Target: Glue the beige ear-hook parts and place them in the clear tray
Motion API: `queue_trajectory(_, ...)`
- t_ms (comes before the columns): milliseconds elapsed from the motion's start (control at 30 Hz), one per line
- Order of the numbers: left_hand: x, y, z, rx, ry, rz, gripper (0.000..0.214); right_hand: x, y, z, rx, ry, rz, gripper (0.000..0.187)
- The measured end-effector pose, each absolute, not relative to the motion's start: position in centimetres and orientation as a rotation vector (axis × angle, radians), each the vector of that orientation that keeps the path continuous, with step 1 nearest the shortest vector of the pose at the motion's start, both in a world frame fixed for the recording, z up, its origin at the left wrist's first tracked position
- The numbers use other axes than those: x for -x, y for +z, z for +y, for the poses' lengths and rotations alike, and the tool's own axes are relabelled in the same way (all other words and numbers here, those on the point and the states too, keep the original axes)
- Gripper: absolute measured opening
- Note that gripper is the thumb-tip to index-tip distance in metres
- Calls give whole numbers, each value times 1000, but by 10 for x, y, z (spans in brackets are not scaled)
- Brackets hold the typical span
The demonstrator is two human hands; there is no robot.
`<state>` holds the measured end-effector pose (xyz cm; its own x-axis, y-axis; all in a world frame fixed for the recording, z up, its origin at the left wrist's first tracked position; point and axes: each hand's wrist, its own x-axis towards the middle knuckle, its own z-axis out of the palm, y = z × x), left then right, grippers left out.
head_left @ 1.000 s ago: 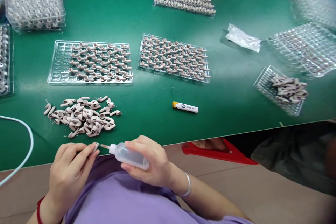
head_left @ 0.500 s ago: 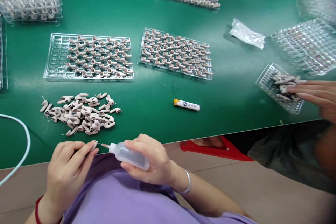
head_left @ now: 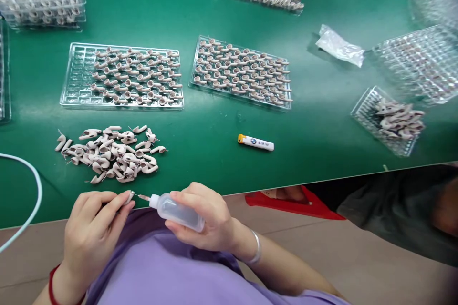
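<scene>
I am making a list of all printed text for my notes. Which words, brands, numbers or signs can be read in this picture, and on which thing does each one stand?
"BMW", beside a round blue and white logo: on the white lighter lying on the green table.
Squeeze bottle in the right hand: no label shows.
Small part pinched in the left hand, the trays and the loose pieces: no writing can be seen.

The right hand (head_left: 207, 219) grips a squeeze bottle (head_left: 177, 209), nozzle pointing to 9 o'clock at a small part pinched in the left hand (head_left: 95, 224). Loose parts (head_left: 110, 155) lie on the green worktop (head_left: 214, 162) at 12 o'clock from the left hand.
</scene>
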<state>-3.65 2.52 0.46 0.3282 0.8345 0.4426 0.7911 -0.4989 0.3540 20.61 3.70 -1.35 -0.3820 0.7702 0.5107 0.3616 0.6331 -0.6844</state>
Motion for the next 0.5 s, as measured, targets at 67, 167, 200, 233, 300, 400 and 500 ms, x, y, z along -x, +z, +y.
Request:
queue_trajectory(67, 36, 3, 26, -2493, 903, 1534, 31, -207, -14, 36, 893, 622, -1974, 45)
queue_trajectory(167, 35, 4, 25, -2439, 917, 1555, 31, -210, -13, 34, 921, 720, -1894, 46)
queue_trajectory(200, 34, 5, 23, -2389, 933, 1576, 30, -210, -12, 33, 948, 767, -1847, 47)
queue_trajectory(233, 33, 6, 20, -2322, 954, 1600, 29, -211, -11, 33, 984, 822, -1790, 48)
queue_trajectory(300, 31, 10, 11, -2151, 981, 1629, 28, -209, -9, 31, 1039, 938, -1679, 50)
queue_trajectory(400, 27, 15, -3, -1846, 935, 1581, 26, -200, -7, 28, 1019, 992, -1646, 48)
queue_trajectory(500, 23, 14, -12, -1405, 781, 1541, 14, -188, -12, 23, 910, 820, -1781, 38)
